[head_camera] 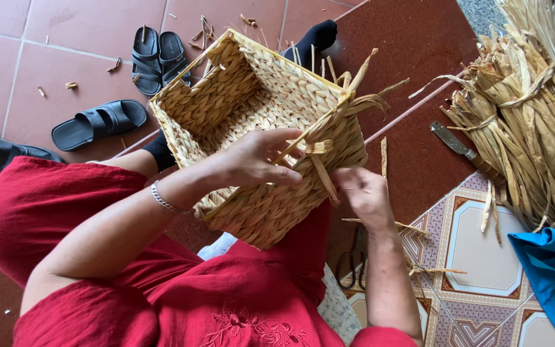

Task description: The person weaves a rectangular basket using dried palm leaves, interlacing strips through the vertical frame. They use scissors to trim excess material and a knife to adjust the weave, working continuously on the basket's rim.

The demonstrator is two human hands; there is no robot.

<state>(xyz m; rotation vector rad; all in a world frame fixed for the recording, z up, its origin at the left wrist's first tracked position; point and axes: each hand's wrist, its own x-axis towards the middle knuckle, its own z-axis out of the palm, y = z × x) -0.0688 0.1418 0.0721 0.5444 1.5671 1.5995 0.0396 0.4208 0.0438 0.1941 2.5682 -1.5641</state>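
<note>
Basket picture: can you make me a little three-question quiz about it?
1. True or false: the left hand rests on the basket rim.
2. What does the right hand pinch? A) a straw strand B) the knife C) the blue cloth
3. Fill in: the sandals on the floor are ____ in colour.

Key:
1. True.
2. A, the strand hanging from the basket corner; the knife and cloth lie apart, near the straw bundle.
3. Black.
</note>
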